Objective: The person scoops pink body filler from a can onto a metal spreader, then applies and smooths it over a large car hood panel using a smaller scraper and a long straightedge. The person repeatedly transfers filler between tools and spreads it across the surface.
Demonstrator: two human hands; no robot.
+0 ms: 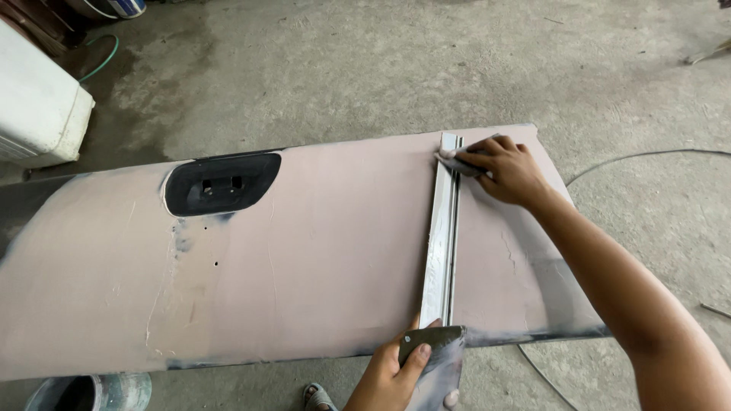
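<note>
A long car body panel [304, 251] coated in pinkish-grey filler lies flat in front of me, with a dark handle recess [221, 184] toward its left. A silvery metal straightedge [442, 236] lies across the panel from far edge to near edge. My right hand [506, 169] presses on its far end, fingers over a small grey spreader [457, 163]. My left hand [396, 373] grips the straightedge's near end together with a dark flat spreader [430, 340] at the panel's near edge.
Concrete floor [365, 68] surrounds the panel. A white bulky container [38, 106] and a green hose [103, 61] sit at far left. A round can [91, 392] stands below the panel's near-left edge. A thin cable [647, 156] curves on the floor at right. My sandalled foot [318, 397] shows below.
</note>
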